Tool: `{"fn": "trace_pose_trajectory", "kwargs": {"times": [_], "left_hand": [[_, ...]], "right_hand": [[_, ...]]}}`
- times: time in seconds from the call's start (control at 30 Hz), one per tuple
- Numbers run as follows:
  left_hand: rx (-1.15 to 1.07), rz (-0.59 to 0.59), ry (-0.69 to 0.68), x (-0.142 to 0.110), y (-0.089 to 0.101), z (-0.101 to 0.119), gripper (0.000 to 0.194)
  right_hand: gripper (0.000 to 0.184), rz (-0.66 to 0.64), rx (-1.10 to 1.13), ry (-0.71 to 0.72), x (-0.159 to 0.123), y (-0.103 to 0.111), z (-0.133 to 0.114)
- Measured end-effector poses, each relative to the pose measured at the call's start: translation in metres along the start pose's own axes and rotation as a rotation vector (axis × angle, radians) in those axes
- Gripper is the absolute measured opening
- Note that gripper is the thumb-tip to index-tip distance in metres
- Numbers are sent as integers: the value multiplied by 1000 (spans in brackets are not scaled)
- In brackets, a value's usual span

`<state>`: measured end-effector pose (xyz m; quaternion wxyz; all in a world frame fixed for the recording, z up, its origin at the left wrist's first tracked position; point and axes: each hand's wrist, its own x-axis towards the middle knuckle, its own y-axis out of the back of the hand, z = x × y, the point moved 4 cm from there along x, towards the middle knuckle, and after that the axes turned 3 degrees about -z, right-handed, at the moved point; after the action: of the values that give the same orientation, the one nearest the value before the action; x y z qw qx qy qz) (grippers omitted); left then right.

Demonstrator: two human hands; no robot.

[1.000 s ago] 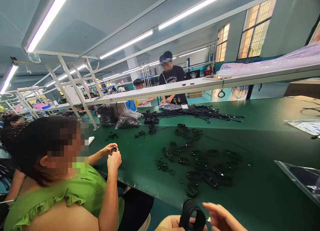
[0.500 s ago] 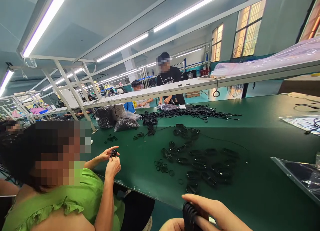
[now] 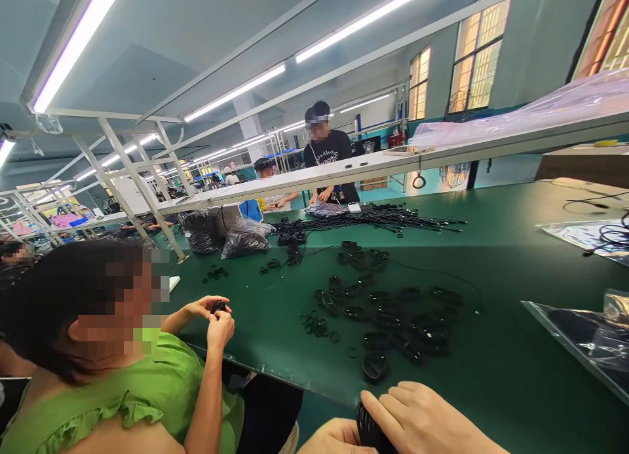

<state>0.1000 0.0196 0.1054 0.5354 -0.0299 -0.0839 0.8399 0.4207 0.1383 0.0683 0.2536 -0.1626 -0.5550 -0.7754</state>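
Right hand (image 3: 422, 418) wrapped over black cable coil (image 3: 369, 431), left hand (image 3: 334, 439) gripping it beneath, at green desk (image 3: 491, 257) edge.

Factory assembly hall indicated. Long green-topped bench (image 3: 491, 244) seen strewn with coiled black cable bundles (image 3: 393, 316) and straight black cable lengths (image 3: 383, 219). White metal overhead frame (image 3: 142, 179) fitted with long fluorescent tube lights (image 3: 236, 92). White shelf rail (image 3: 344, 172) run above bench. Several workers seated or stood along line; further identical benches repeated behind. Clear plastic bags (image 3: 584, 339) laid at bench edge.
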Motion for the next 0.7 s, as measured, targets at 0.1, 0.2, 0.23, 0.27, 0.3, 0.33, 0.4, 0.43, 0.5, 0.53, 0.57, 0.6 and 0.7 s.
{"fn": "trace_pose_trajectory", "kwargs": {"times": [0.1,0.2,0.23,0.27,0.3,0.33,0.4,0.43,0.5,0.53,0.57,0.6,0.7], "left_hand": [[14,13,-22,4,3,-11,14],[15,5,-44,12,8,-30,23],[11,-3,-55,14,10,-36,27],[6,-15,-66,15,11,-41,30],[0,-28,-76,17,13,-45,33],[-5,-43,-83,17,14,-48,36],[-12,-73,-83,18,14,-51,38],[-15,-87,-80,19,14,-51,37],[-21,-113,-69,19,11,-51,35],[-23,-125,-63,20,9,-51,34],[-24,-135,-56,20,7,-51,35],[-26,-143,-51,20,6,-51,37],[-19,-137,-45,17,5,-46,33]], "right_hand": [[26,65,-7,6,3,3,1],[26,30,38,34,11,6,1],[24,-28,75,36,14,6,2],[24,-111,119,20,16,6,2],[24,-207,174,-4,18,5,3],[25,-312,231,-31,20,3,3],[24,-485,295,-59,21,1,1],[23,-517,277,-43,22,0,-2],[18,-479,159,38,23,0,-8],[16,-417,75,70,24,0,-12],[14,-351,2,94,25,0,-15],[13,-287,-58,101,24,0,-19],[9,-169,-158,69,23,-2,-27]]}}
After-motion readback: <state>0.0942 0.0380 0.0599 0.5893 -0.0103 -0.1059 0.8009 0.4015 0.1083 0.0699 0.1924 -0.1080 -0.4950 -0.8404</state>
